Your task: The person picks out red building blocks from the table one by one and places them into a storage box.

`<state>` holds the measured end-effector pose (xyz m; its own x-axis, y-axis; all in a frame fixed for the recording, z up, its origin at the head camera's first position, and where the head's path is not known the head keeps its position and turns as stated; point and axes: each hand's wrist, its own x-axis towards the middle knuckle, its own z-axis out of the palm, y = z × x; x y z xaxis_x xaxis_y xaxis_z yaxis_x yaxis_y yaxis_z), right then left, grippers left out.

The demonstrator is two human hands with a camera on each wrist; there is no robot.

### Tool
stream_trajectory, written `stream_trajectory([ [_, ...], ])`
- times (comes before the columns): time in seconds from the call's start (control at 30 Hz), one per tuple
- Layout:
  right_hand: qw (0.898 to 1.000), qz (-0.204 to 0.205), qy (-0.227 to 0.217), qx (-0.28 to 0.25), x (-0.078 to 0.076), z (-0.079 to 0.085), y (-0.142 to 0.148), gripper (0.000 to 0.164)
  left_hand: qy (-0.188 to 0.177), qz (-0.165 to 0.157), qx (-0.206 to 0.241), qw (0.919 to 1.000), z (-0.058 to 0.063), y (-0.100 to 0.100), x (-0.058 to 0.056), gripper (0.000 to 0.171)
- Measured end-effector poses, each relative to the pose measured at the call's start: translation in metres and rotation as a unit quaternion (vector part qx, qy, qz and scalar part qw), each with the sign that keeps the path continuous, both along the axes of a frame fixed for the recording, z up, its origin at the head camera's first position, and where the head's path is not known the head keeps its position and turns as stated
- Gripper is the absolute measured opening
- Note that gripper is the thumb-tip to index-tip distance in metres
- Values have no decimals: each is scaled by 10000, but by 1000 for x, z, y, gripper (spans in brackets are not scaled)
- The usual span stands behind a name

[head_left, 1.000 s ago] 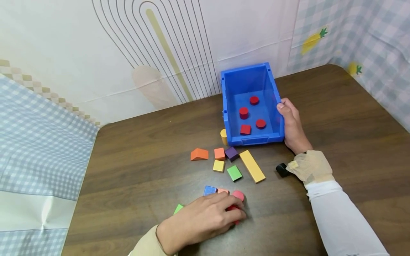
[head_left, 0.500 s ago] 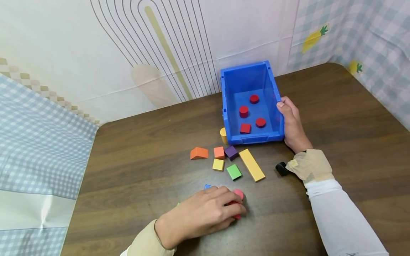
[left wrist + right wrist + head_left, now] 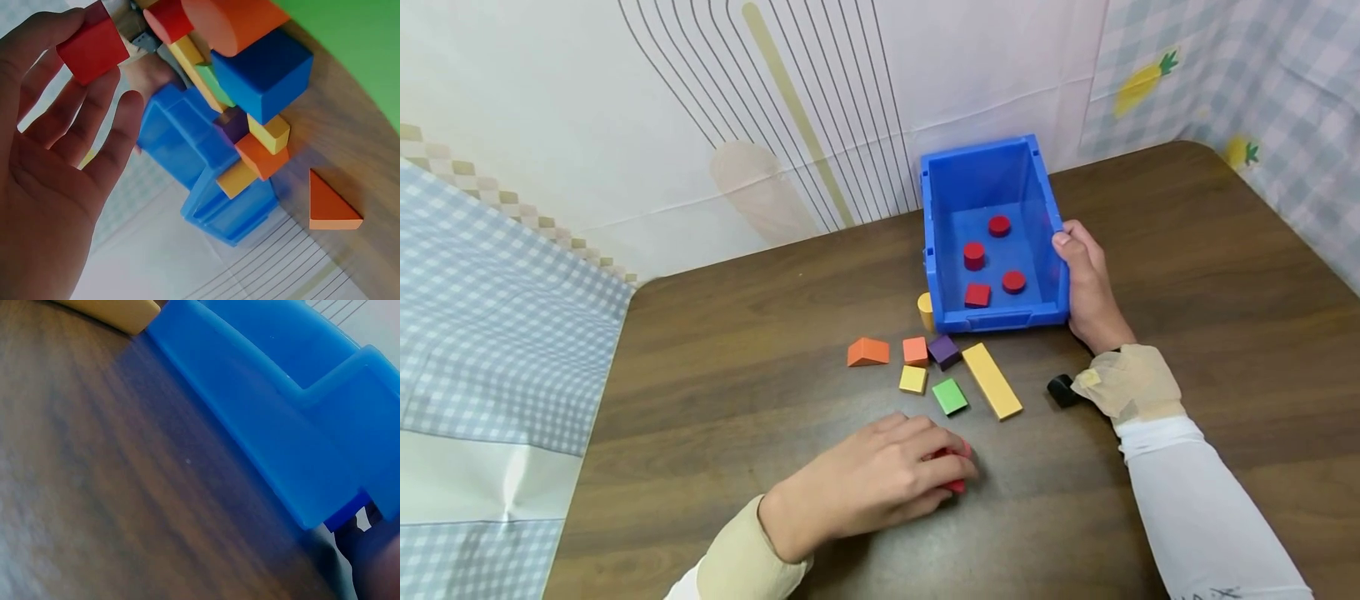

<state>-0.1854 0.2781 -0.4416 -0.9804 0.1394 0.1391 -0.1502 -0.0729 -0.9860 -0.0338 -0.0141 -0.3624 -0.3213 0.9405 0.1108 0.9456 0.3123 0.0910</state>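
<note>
In the head view my left hand point(image 3: 876, 482) is low over the table, palm down, with a red block point(image 3: 955, 486) at its fingertips. The left wrist view shows that red block point(image 3: 94, 47) pinched between thumb and fingers. Close beside this hand stand a blue block point(image 3: 265, 78), an orange piece point(image 3: 234, 25) and a red round piece point(image 3: 169, 20); the head view hides most of them under the hand. My right hand point(image 3: 1088, 292) grips the right side of a blue bin point(image 3: 1000, 321), thumb over the rim. Inside the bin lie several red pieces point(image 3: 973, 256).
In front of the bin lie an orange wedge point(image 3: 868, 352), an orange cube point(image 3: 915, 351), a purple block point(image 3: 944, 352), a yellow cube point(image 3: 913, 379), a green block point(image 3: 950, 397) and a long yellow block point(image 3: 992, 382). A yellow cylinder point(image 3: 926, 312) touches or nearly touches the bin's left side.
My left hand has shifted slightly forward and now covers the blue, salmon and green blocks seen around it before. The right hand keeps its hold on the bin.
</note>
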Motion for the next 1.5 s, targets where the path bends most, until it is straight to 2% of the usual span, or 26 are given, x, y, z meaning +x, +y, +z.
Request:
stream_trajectory([
  [0.23, 10000, 30, -13, 22, -1, 0, 2, 46, 98, 143, 485, 9987, 1, 2, -4, 27],
  [0.37, 9999, 60, -75, 53, -2, -1, 2, 47, 341, 136, 586, 9976, 2, 3, -6, 27],
  [0.5, 9997, 89, -168, 131, 0, -2, 1, 49, 378, 175, 684, 9968, 4, 3, -7, 28],
  [0.83, 9999, 133, -95, 45, 0, -3, -2, 51, -119, 362, 1305, 9907, 1, 4, -7, 27],
  [1.03, 9999, 93, -84, 19, 1, -2, -2, 47, -512, 352, 1358, 9888, -2, 6, -8, 30],
  [1.27, 9999, 103, -71, -19, 0, -1, -3, 47, -559, 384, 1276, 9895, -4, 4, -11, 30],
  [1.5, 9999, 56, -101, 81, 0, -1, 1, 52, -724, 472, 1481, 9852, -5, 5, -15, 27],
])
